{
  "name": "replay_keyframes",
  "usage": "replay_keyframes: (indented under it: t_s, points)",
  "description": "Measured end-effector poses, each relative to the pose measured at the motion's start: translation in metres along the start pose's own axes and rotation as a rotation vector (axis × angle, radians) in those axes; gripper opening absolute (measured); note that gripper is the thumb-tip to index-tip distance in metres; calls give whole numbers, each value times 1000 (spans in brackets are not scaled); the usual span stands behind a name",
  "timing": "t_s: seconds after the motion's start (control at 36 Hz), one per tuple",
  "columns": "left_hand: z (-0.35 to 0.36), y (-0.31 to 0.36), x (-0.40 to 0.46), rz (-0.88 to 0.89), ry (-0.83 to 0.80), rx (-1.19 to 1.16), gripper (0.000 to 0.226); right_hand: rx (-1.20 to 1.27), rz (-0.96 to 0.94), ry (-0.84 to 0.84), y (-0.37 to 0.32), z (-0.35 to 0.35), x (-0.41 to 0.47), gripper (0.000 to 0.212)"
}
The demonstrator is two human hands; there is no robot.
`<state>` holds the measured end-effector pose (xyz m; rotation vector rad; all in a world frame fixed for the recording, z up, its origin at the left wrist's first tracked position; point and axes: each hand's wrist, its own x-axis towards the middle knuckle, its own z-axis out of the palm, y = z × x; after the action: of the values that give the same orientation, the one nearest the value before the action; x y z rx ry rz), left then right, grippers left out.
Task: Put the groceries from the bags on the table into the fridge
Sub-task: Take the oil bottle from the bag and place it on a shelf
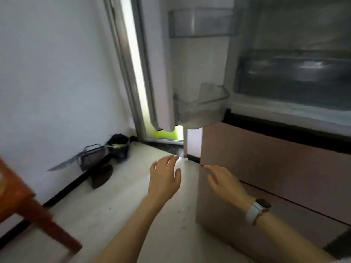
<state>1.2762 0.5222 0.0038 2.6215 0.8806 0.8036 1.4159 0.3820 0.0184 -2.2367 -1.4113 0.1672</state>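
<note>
Both hands out in front, holding nothing. Left hand (pixel 164 174) has fingers spread and loose over the floor (pixel 114 211). Right hand (pixel 225 182), also with fingers spread, is against the fridge's (pixel 266 168) pinkish lower drawer front, watch (pixel 258 210) on that wrist. Fridge door (pixel 161 59) is swung open at left, two clear door bins (pixel 201 105) visible. Crisper drawer (pixel 292 74) inside looks blurred. No groceries or bags in view. Wooden chair (pixel 24 204) at lower left.
</note>
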Motion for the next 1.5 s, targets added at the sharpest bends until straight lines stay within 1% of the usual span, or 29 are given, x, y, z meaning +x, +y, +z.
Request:
replay_keyframes:
  t_s: [0.11,0.19,0.33,0.42,0.5,0.64,0.67,0.72,0.78,0.97,1.03,1.14,1.22,1.31,1.36,1.39,1.42,1.47,1.5]
  points:
    - [-44,-88,-69,-269,-15,84,39,118,-118,-197,-66,75,10,38]
    - [-80,-141,-127,-479,24,99,40,151,-214,-274,-124,126,7,38]
    - [-142,-216,-222,-772,88,80,39,185,-359,-426,-233,209,-6,38]
    - [-183,-265,-272,-890,119,92,38,193,-419,-525,-306,256,-15,38]
    - [-225,-315,-313,-983,122,112,38,205,-473,-584,-378,300,-24,37]
    - [-288,-392,-361,-1068,135,91,36,230,-531,-667,-486,356,-31,36]
    - [-296,-406,-367,-1077,135,84,36,228,-530,-677,-502,365,-29,36]
    - [-301,-412,-369,-1079,135,85,36,220,-543,-675,-512,366,-27,36]
    - [-312,-434,-372,-1082,157,73,36,207,-552,-675,-534,380,-17,36]
    - [-343,-522,-342,-1046,238,63,37,190,-576,-628,-609,427,58,34]
    - [-350,-550,-325,-993,268,88,37,229,-584,-580,-627,441,88,32]
    - [-368,-614,-277,-855,317,209,34,283,-588,-506,-665,470,154,30]
    - [-380,-658,-231,-703,317,296,34,288,-580,-478,-692,495,204,34]
    - [-387,-703,-188,-507,237,425,37,291,-590,-450,-718,515,247,34]
    - [-387,-735,-167,-380,138,561,46,281,-601,-413,-734,526,271,35]
    - [-387,-751,-158,-371,60,609,51,269,-614,-391,-741,534,285,37]
    - [-389,-760,-154,-401,-13,641,54,262,-643,-365,-746,538,291,39]
    - [-395,-784,-151,-526,-96,684,55,222,-743,-334,-755,547,305,46]
    - [-399,-801,-150,-614,-121,658,55,179,-802,-333,-760,554,313,49]
